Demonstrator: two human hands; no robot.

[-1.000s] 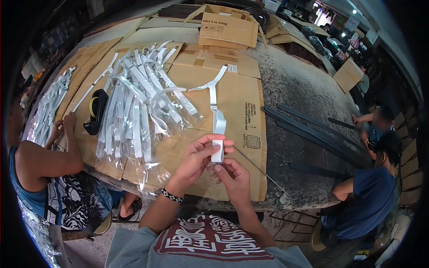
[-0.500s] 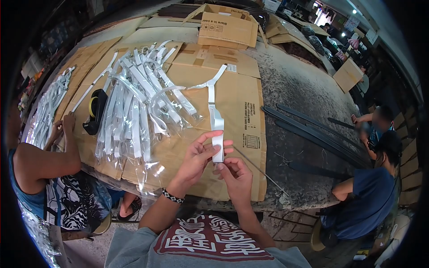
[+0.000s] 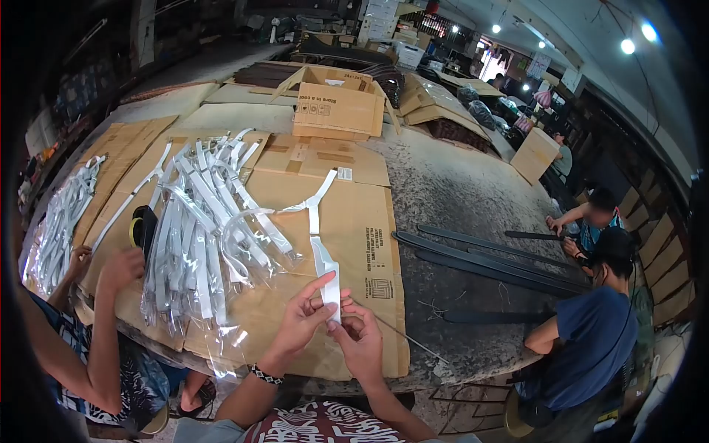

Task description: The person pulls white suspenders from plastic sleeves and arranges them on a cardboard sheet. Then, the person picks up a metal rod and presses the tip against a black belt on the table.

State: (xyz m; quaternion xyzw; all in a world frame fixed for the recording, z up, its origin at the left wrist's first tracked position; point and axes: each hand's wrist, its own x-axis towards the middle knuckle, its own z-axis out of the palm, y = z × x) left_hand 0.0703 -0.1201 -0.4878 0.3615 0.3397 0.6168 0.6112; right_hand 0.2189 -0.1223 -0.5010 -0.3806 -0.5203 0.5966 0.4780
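Observation:
A pair of white suspenders (image 3: pixel 322 255) lies with its Y-shaped end on the cardboard, its wide strap running toward me. My left hand (image 3: pixel 304 317) pinches this strap between thumb and fingers near its close end. Just below and to the right, my right hand (image 3: pixel 359 341) is closed on the strap's end, the thumb against it. The fingertips partly cover that end. To the left is a pile of white suspenders (image 3: pixel 196 229) in clear plastic sleeves. A black tape dispenser (image 3: pixel 144 228) with a yellow roll stands beside the pile.
Cardboard sheets (image 3: pixel 362 207) cover this part of the table. Dark flat strips (image 3: pixel 480 258) and a thin metal rod (image 3: pixel 402 330) lie to the right. An open carton (image 3: pixel 336 107) stands farther back. A co-worker's hand (image 3: pixel 129 267) is at left; other people sit at right.
My view has tilted up and shifted right. Both my hands stay on the strap, the right one closer to the left. The left co-worker's hand has come up near the tape dispenser.

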